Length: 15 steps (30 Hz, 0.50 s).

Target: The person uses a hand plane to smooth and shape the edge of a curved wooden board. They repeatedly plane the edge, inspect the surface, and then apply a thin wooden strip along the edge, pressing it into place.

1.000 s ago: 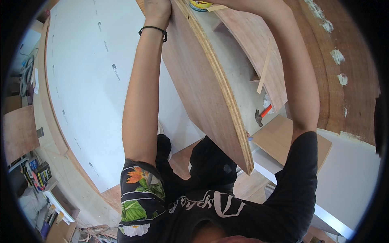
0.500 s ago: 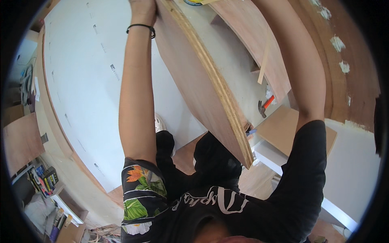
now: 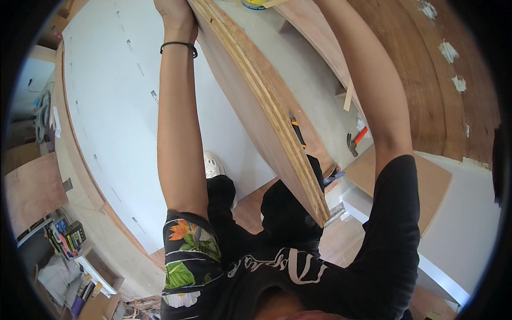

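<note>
A thick plywood board (image 3: 256, 80) stands on edge in front of me, its layered edge turned up and slanting from top left to lower right. My left hand (image 3: 178, 18) is at its far end, pressed to the left face and closed on it; the fingertips run past the picture's top edge. My right forearm reaches up on the board's other side, and the right hand lies outside the picture. Right of the board, a black and yellow utility knife (image 3: 297, 129) rests on a thin plywood panel (image 3: 282, 98).
A large white sheet (image 3: 122, 133) lies at left. Near my right elbow are a claw hammer (image 3: 354, 141) with an orange handle and a brown panel (image 3: 400, 186). A bin-like shelf at lower left holds brushes (image 3: 82, 296). My white shoe (image 3: 213, 164) stands on the sheet.
The board has shifted a little left together with my left hand. My right forearm has moved left too. The utility knife and the panel under it have come into sight.
</note>
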Available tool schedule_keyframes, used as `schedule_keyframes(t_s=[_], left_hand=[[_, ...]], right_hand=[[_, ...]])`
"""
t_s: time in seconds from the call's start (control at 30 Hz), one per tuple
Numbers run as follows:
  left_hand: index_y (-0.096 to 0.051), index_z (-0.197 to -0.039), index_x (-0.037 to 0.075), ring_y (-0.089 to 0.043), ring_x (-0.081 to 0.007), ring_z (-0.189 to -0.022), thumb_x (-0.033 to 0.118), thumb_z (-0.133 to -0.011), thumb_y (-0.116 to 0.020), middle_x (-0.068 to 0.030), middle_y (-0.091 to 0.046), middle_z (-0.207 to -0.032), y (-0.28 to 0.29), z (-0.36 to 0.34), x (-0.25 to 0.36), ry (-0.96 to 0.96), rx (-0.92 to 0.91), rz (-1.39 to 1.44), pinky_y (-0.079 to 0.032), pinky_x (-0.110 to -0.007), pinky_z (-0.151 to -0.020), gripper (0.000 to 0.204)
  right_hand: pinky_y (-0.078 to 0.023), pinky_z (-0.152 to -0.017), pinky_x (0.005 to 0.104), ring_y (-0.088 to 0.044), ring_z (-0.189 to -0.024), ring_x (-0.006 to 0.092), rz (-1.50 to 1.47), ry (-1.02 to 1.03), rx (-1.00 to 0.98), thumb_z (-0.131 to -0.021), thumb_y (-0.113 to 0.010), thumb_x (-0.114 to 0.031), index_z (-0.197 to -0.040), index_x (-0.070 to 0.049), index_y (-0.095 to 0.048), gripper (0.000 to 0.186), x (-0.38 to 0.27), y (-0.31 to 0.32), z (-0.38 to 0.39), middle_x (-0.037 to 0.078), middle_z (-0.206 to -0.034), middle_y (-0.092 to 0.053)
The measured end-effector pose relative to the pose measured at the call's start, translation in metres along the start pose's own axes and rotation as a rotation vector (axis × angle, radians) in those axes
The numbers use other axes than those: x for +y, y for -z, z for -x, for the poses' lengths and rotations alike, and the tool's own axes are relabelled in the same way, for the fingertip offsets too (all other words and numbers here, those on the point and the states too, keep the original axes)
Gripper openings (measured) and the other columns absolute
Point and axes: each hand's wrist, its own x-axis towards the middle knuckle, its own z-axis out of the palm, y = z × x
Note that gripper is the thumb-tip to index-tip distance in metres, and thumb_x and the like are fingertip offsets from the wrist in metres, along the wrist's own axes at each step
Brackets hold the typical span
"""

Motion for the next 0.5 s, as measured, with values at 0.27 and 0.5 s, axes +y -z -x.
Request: schedule_keyframes(t_s=[0.27,0.5], left_hand=[[-0.049,-0.115,0.007,-0.059,-0.0154,-0.079,0.040,-0.111,-0.043,-0.0029,-0.056,-0.084,-0.003,-0.004,-0.011,-0.014,0.035,0.014,-0.052,-0.031,-0.078,0.033],[-0.044,-0.118,0.007,-0.059,-0.0160,-0.084,0.030,-0.109,-0.046,-0.0050,-0.057,-0.087,-0.004,0.005,-0.012,-0.007,0.071,0.058,-0.052,-0.031,-0.079,0.024]], right_hand=[[-0.058,-0.071,0.0390,-0.074,-0.078,0.0292,-0.243,0.081,-0.055,-0.089,-0.065,-0.017,-0.092,0.001,-0.076,0.022,-0.023,-0.020,-0.003,0.019,-0.086,-0.076],[-0.058,-0.070,0.0365,-0.074,-0.078,0.0240,-0.278,0.124,-0.118,-0.089,-0.069,-0.015,-0.098,0.002,-0.076,0.020,-0.026,-0.022,-0.005,0.016,-0.086,-0.077]])
